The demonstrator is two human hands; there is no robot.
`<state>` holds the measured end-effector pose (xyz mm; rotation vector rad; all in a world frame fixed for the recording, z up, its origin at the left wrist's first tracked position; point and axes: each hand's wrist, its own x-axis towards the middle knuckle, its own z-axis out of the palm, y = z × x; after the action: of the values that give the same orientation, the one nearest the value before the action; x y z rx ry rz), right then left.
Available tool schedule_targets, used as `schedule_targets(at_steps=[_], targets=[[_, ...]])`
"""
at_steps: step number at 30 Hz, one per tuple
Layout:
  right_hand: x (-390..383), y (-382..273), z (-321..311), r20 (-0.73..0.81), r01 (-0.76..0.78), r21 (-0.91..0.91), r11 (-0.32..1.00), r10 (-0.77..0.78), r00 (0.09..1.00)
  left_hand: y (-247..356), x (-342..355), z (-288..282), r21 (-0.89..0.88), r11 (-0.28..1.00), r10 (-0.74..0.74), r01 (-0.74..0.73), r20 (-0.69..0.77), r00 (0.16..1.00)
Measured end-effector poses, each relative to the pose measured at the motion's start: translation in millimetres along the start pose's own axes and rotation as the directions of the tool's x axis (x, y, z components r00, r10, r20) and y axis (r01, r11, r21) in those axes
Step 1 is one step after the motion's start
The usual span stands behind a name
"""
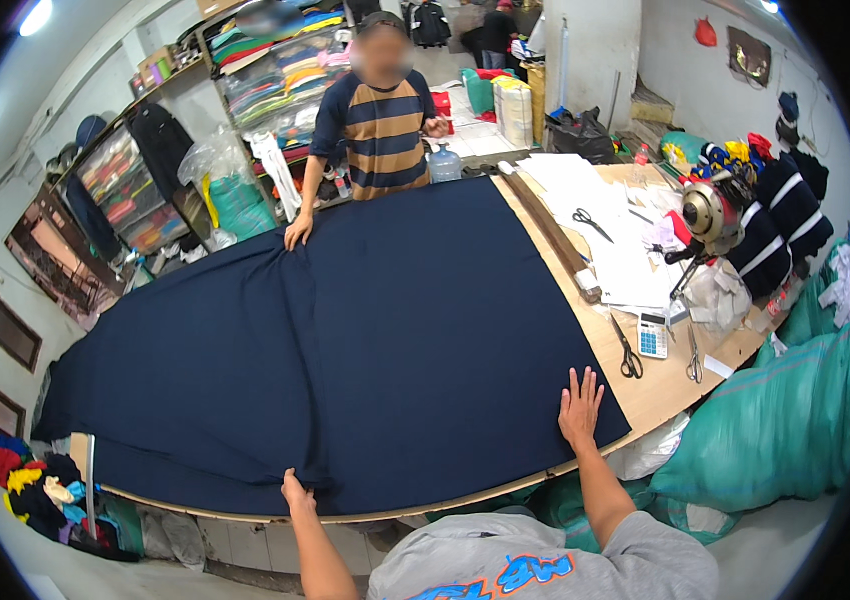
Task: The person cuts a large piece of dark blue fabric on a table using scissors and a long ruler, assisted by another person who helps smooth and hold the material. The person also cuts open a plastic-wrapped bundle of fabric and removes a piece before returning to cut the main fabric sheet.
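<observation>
A large sheet of dark navy fabric [435,330] lies across the long table, with a raised fold running from the far edge to the near edge. My left hand [297,490] is closed on the cloth at the near edge, where that fold ends. Flat on the fabric's right part, close to its corner, rests my right hand [580,408], its fingers stretched out. Across the table a person in a striped shirt [380,135] has one hand [298,231] on the far end of the same fold; their other hand is raised off the cloth.
Right of the fabric, the wooden tabletop [660,400] holds black scissors [627,350], a calculator [653,337], white paper [570,195], more scissors [593,224] and a long brown bar [548,232]. Green sacks [765,430] bulge beside the table's right end. Coloured cloth scraps [35,490] lie at the left.
</observation>
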<state>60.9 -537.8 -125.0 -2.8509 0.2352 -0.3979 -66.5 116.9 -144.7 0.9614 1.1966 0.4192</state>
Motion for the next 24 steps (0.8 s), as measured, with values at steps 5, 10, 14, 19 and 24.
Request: schedule_targets(at_steps=[5, 10, 14, 19, 24], targets=[[-18.1, -5.2, 16.3, 0.143, -0.084, -0.033, 0.996, 0.088, 0.986, 7.0, 1.2, -21.6, 0.009, 1.0, 0.024, -0.024, 0.028, 0.999], [-21.2, -52.5, 31.7, -0.107, 0.084, 0.143, 0.986, -0.069, 0.992, -14.0, -20.4, -6.1, -0.114, 0.992, 0.081, -0.062, 0.17, 0.982], [-51.8, -172.6, 34.4, 0.333, 0.011, 0.787, 0.617, -0.438, 0.835, -9.0, -84.3, -0.2, -0.017, 0.957, 0.275, -0.289, 0.366, 0.889], [-90.3, -297.6, 27.9, 0.644, -0.749, 0.458, 0.479, -0.759, -0.091, 27.3, -124.3, 2.9, 0.019, 0.898, 0.38, -0.439, 0.471, 0.796], [-91.9, -388.3, -8.8, 0.632, -0.83, 0.46, 0.314, -0.772, 0.058, 33.7, -163.3, 17.1, 0.023, 0.853, 0.439, -0.522, 0.508, 0.741]])
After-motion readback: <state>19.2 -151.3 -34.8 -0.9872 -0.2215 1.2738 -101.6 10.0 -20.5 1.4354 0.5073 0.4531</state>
